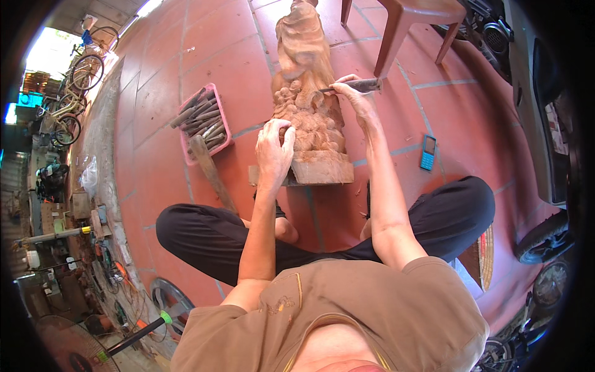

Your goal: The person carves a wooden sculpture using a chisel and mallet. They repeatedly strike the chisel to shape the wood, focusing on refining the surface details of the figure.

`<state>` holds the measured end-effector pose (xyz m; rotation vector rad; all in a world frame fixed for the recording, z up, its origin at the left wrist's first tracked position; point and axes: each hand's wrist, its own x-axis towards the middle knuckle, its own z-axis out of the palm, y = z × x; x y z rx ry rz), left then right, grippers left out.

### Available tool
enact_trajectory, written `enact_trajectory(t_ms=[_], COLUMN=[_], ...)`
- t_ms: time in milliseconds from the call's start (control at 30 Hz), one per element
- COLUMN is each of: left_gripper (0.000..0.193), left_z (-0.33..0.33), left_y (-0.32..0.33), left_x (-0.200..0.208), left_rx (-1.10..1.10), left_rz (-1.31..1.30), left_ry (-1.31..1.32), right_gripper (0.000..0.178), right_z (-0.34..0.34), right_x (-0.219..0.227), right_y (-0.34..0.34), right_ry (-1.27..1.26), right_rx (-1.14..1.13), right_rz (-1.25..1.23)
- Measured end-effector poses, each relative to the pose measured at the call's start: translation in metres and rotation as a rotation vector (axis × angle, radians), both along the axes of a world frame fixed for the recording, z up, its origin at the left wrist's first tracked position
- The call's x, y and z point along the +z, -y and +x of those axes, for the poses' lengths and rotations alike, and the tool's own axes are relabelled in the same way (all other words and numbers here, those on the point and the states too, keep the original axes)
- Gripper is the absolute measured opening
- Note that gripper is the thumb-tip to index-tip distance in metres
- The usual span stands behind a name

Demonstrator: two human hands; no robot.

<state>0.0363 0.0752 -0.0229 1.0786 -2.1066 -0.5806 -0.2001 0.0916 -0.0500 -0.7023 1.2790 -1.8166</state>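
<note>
A carved wooden statue [305, 53] stretches away from me on the floor, its square base [322, 172] nearest my crossed legs. Flowing folds cover its far part; rounded lumps crowd the near part. My left hand [273, 147] presses against the statue's lower left side with bent fingers, their tips partly hidden. Over on the right side, my right hand [354, 99] is closed around a chisel [367, 85]. The chisel's handle points right, and its thin blade reaches left to the carved surface at mid-height.
Left of the statue, a pink plastic basket [224, 113] holds many wooden-handled tools [203, 116]. A wooden mallet [209, 168] leans between basket and my knee. A blue keypad phone [428, 152] lies on the red tiles at right. A brown plastic chair [406, 18] stands beyond; bicycles [87, 71] line the far left.
</note>
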Motion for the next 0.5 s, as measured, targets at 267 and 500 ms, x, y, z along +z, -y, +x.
enact_trajectory(t_ms=[267, 500], left_gripper=[0.017, 0.017], left_z=[-0.006, -0.003], left_y=[-0.002, -0.002], left_x=[0.008, 0.006], left_rx=[-0.01, 0.01], left_rz=[0.007, 0.008], left_ry=[0.027, 0.033], right_gripper=[0.011, 0.012], right_z=[0.0, -0.003], right_x=[-0.004, 0.012], right_y=[0.049, 0.009], right_ry=[0.017, -0.073], right_rx=[-0.11, 0.071], right_rz=[0.019, 0.026])
